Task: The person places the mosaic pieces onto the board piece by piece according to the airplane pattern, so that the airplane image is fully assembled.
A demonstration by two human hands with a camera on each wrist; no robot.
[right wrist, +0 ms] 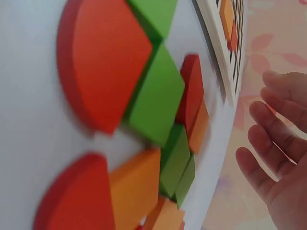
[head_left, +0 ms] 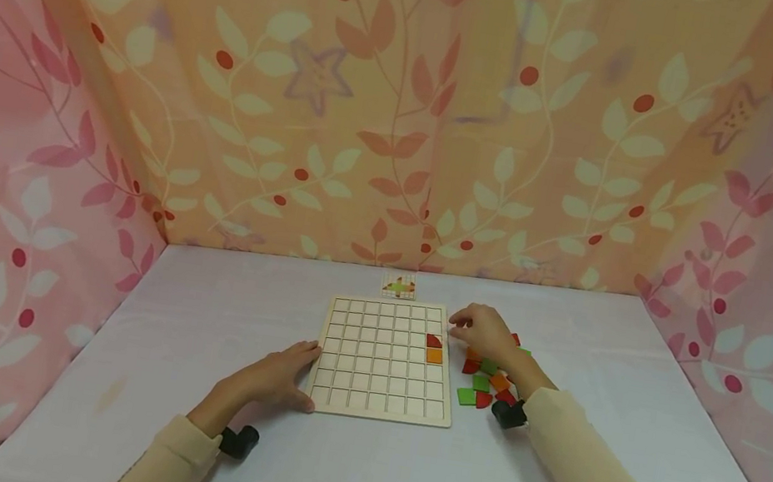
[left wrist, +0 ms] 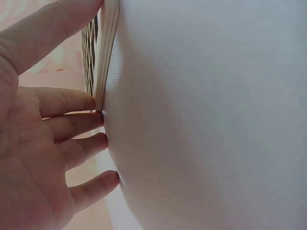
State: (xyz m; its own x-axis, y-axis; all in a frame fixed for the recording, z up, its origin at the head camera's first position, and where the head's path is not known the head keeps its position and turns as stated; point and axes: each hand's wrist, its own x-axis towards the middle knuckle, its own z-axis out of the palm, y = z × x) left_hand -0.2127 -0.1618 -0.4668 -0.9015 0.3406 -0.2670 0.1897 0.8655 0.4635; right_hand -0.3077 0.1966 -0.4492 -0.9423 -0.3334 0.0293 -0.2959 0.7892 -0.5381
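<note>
A pale wooden board [head_left: 374, 370] with a grid of square cells lies on the table. Two pieces sit near its right edge: a red quarter-round piece [head_left: 433, 340] and, just below, an orange square [head_left: 434, 356]. My left hand [head_left: 274, 375] rests against the board's left side, thumb and fingertips touching its edge, fingers fairly straight. Past the board's right edge hovers my right hand [head_left: 484, 332], fingers loosely bent; in the right wrist view nothing shows between them. Beneath and beside it lie loose pieces, among them a green square [head_left: 467, 397] and a red quarter-round [right wrist: 108, 62].
A small picture card [head_left: 399, 285] with a coloured pattern on a grid stands or lies just behind the board. Patterned cloth [head_left: 392, 107] walls the table at the back and both sides. White cloth [head_left: 350, 471] covers the tabletop.
</note>
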